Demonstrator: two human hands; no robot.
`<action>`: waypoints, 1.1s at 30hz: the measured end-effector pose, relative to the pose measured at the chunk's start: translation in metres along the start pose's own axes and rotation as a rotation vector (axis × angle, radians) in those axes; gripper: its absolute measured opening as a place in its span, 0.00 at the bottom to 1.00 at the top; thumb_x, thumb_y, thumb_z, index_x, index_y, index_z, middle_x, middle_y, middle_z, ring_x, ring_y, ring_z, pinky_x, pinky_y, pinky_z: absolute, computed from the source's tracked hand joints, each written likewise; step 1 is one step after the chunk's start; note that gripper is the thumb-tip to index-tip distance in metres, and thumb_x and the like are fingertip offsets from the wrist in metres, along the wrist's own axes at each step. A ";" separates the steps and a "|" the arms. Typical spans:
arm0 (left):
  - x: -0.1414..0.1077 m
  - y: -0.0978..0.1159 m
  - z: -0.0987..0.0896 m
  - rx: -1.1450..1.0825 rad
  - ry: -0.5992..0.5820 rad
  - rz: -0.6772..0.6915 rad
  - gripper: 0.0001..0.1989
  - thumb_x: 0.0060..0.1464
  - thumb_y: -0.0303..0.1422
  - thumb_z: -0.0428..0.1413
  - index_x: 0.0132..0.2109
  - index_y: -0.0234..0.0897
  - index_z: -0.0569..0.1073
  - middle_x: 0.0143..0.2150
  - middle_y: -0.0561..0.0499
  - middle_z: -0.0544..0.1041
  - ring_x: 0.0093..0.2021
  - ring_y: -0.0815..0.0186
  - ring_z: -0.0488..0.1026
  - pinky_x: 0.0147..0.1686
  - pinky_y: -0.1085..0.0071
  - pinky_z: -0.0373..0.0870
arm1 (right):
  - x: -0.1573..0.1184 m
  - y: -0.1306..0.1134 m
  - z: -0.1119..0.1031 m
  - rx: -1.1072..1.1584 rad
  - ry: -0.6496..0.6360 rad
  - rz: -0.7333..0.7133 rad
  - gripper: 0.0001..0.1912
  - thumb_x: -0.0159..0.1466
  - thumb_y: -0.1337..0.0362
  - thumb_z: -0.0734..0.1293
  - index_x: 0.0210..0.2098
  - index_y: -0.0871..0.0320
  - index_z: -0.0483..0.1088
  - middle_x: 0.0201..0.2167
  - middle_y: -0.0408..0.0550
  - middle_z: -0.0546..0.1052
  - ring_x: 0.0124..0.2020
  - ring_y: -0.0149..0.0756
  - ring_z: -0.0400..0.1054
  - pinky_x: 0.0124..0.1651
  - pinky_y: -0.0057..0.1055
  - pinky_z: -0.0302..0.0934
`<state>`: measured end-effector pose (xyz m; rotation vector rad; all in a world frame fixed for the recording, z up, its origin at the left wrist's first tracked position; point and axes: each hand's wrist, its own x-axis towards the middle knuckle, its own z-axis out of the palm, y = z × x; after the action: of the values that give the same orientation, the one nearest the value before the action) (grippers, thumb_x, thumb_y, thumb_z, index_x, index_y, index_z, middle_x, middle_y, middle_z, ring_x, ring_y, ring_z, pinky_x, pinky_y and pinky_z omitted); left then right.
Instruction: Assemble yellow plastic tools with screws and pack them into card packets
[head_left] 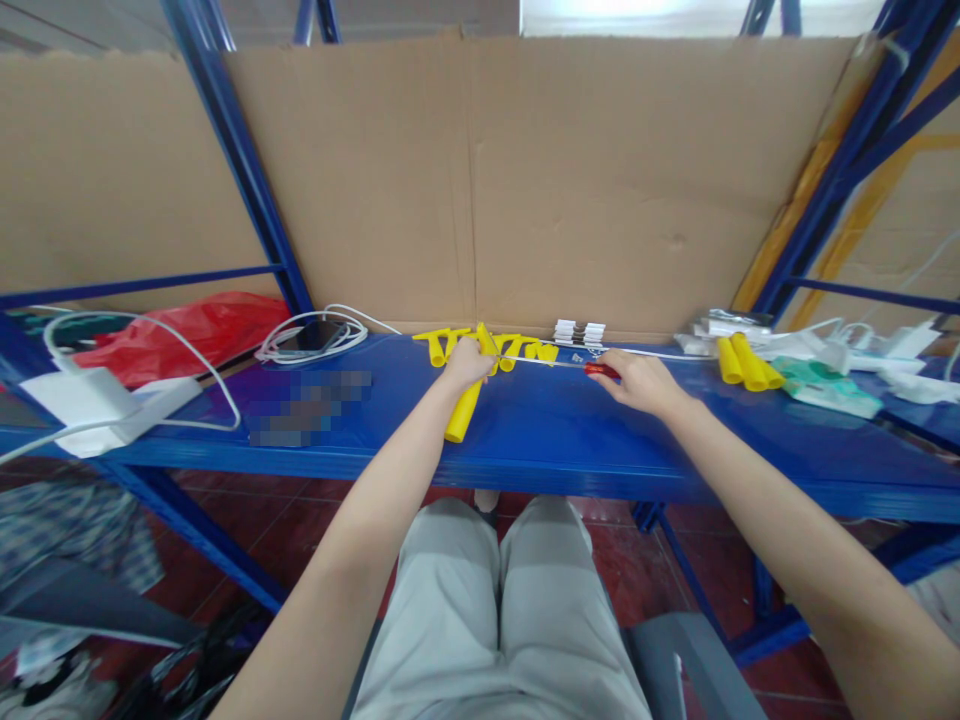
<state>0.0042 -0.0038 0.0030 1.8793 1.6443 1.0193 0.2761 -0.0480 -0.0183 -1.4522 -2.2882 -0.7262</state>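
My left hand (pixel 470 362) is closed on a yellow tube part (pixel 463 413), whose wide end points toward me over the blue shelf (pixel 562 430). In my right hand (pixel 637 380) is the red handle of a screwdriver (pixel 600 370). Its thin metal shaft runs left to the yellow part near my left fingers; the exact contact at the tip is too small to tell. Several more yellow parts (pixel 436 350) lie just behind and beside my left hand. Small white pieces (pixel 579 333) stand behind the shaft, near the cardboard.
Cardboard (pixel 600 180) backs the shelf. On the left are a white power strip (pixel 124 408), a red bag (pixel 195 335) and a coiled white cable (pixel 315 345). More yellow tubes (pixel 742 362) and a green packet (pixel 825 387) lie right. Blue posts flank the work area.
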 end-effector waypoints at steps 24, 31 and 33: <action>-0.001 0.002 0.000 -0.020 0.010 -0.033 0.15 0.46 0.19 0.54 0.16 0.35 0.65 0.10 0.56 0.62 0.17 0.70 0.67 0.24 0.75 0.63 | 0.001 -0.002 -0.001 0.015 -0.024 0.008 0.15 0.67 0.59 0.57 0.43 0.59 0.71 0.41 0.55 0.79 0.39 0.43 0.73 0.35 0.32 0.58; 0.003 -0.003 0.004 -0.007 -0.013 -0.005 0.11 0.47 0.20 0.53 0.19 0.33 0.68 0.12 0.56 0.64 0.16 0.71 0.65 0.23 0.75 0.62 | 0.002 0.002 0.003 -0.021 -0.013 0.059 0.10 0.64 0.60 0.61 0.41 0.56 0.69 0.36 0.51 0.80 0.34 0.42 0.73 0.30 0.30 0.52; 0.005 -0.005 0.005 0.001 -0.018 -0.003 0.11 0.47 0.21 0.53 0.20 0.33 0.68 0.13 0.55 0.65 0.16 0.70 0.66 0.23 0.75 0.62 | 0.002 0.003 0.003 -0.039 -0.010 0.046 0.09 0.63 0.61 0.60 0.40 0.56 0.69 0.35 0.51 0.79 0.33 0.42 0.73 0.29 0.30 0.51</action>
<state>0.0050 0.0024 -0.0022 1.8808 1.6369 0.9977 0.2776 -0.0440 -0.0189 -1.5246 -2.2521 -0.7561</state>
